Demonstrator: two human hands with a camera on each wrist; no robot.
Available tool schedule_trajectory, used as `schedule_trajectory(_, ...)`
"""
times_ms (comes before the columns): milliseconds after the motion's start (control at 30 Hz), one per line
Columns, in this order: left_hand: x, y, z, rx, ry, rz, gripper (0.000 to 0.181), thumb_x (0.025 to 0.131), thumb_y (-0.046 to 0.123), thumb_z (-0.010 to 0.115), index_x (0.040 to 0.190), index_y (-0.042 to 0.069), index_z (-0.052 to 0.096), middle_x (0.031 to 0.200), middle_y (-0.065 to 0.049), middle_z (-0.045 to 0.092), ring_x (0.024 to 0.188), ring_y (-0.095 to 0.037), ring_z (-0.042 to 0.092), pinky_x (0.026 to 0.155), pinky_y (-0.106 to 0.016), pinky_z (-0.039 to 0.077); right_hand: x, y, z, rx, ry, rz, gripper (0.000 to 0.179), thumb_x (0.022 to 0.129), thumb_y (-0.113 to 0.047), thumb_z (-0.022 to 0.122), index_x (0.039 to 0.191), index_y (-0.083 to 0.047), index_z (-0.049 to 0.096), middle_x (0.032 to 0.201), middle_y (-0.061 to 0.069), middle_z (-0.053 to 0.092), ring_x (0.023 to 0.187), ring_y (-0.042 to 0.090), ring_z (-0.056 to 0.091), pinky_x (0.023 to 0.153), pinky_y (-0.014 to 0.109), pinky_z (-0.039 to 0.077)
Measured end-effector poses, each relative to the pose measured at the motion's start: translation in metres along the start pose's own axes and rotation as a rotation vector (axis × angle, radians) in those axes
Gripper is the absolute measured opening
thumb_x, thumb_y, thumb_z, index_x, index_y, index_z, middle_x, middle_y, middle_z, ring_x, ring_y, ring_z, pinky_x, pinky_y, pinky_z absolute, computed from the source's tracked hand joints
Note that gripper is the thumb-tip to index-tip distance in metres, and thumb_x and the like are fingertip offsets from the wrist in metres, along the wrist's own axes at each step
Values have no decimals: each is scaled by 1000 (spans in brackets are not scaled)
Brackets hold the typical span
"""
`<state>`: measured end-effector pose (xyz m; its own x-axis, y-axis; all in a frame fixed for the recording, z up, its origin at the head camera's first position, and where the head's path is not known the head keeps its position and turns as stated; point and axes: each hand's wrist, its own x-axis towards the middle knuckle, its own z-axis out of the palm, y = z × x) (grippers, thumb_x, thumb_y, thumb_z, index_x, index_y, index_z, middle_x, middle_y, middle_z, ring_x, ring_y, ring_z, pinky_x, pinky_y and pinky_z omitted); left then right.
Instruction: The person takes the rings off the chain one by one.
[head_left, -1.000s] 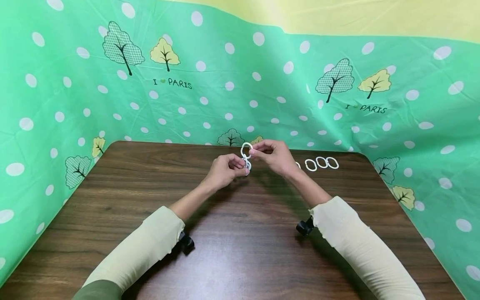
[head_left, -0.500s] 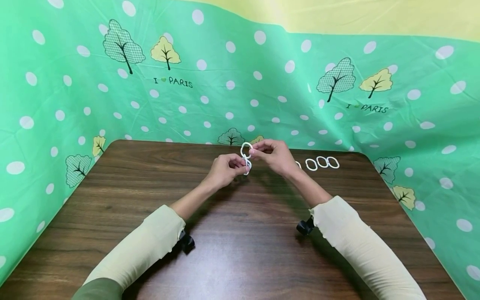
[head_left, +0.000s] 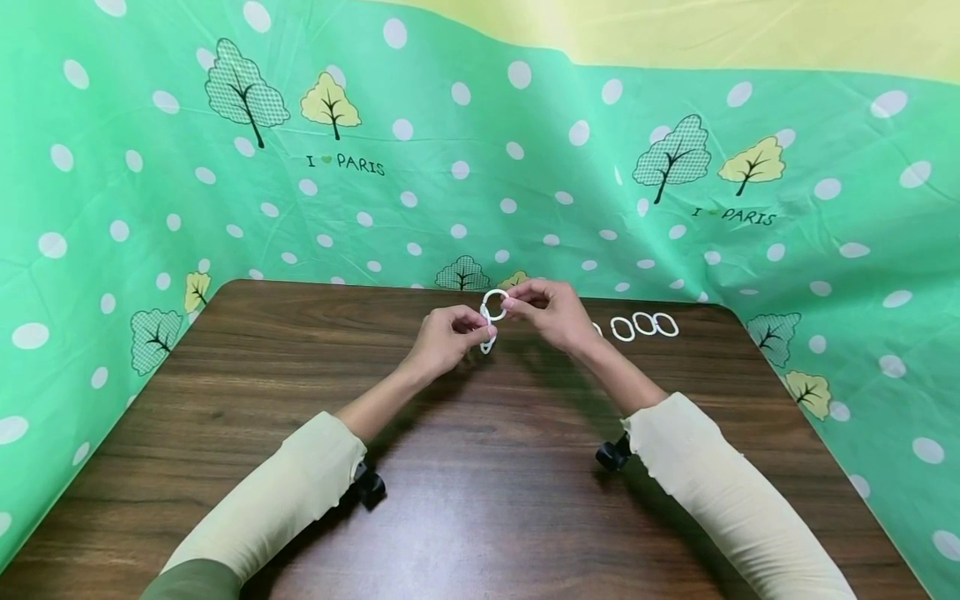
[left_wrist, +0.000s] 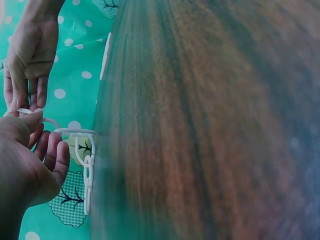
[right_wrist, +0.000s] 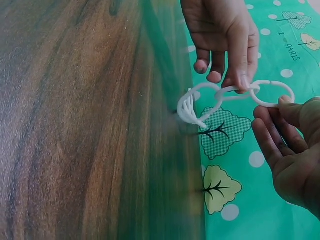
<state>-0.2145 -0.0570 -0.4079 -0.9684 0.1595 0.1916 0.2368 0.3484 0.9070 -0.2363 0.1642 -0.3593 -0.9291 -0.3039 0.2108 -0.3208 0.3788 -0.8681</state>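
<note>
White oval plastic chain links hang together between my hands over the far part of the table. My left hand (head_left: 447, 343) pinches one link (right_wrist: 233, 98) between thumb and finger. My right hand (head_left: 553, 317) pinches the end link (right_wrist: 283, 84) by its outer side, and a narrow gap shows in that link's upper edge. In the right wrist view these two links are hooked through each other. More joined links (right_wrist: 188, 111) dangle on the other side of my left hand, bunched together. The left wrist view shows this dangling part (left_wrist: 87, 186) too.
Several loose white links (head_left: 612, 328) lie in a row at the back right of the dark wooden table (head_left: 480, 467), one partly hidden behind my right wrist. A green dotted cloth (head_left: 420, 200) hangs behind the table's far edge.
The end link has dropped slightly and tilted, and the dangling links below my left fingers have turned and swung a little left. Both hands keep their pinch, with the left shifted slightly.
</note>
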Motion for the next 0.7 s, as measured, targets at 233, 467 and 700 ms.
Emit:
schedule_trajectory(233,-1,0,-1,9,33,6,16,100,23,88,103,8,84,95,-5,82,84,-10,68,76,-24,54,-2,-1,0,-52,-2,-39,21,106,-10,79,120,5,80,111,24,81,100,40,78,80,18,60)
schedule_trajectory(467,-3,1,-2,20,55,7,15,100,24,88,103,10,84,96,-5,84,86,-13,72,79,-23,55,-4,-1,2,-116,8,-76,18,106,-11,80,118,3,82,109,18,80,101,45,75,73,18,54)
schedule_trajectory(700,-5,4,-3,19,86,36,14,100,23,87,104,9,84,97,-7,86,85,-13,73,78,-23,56,-5,0,2,-184,7,-92,17,106,-12,79,118,0,83,110,18,82,101,46,75,75,19,53)
